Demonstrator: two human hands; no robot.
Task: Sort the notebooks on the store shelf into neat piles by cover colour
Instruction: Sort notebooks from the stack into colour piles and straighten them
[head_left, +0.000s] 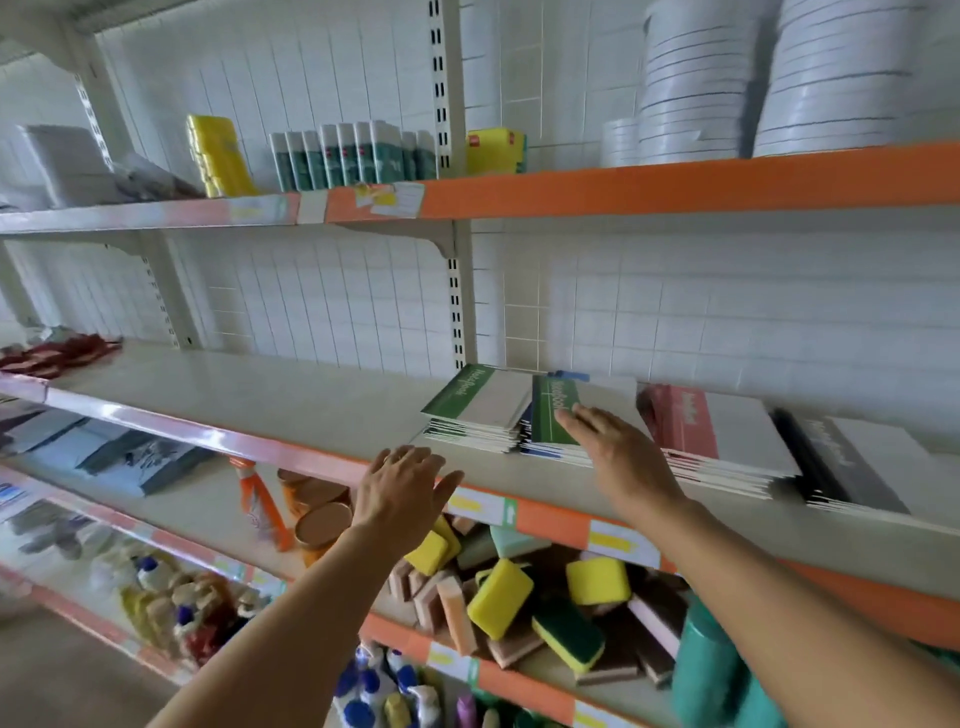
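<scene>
Looking down at the shelf (322, 410), I see four notebook piles lying in a row along its right part. The green pile (475, 410) is the leftmost, set just beside the mixed pile (556, 421), which has a green cover on top and blue edges showing beneath. Right of that lies the red pile (717, 441), and the black pile (852, 462) sits furthest right, touching the red one. My right hand (618, 452) rests flat on the mixed pile's green cover, fingers straight and close together, gripping nothing. My left hand (402, 488) hovers at the shelf's front edge, left of the green pile, fingers relaxed and slightly spread, holding nothing. Below the shelf, sponges (519, 597) lie in a loose heap.
</scene>
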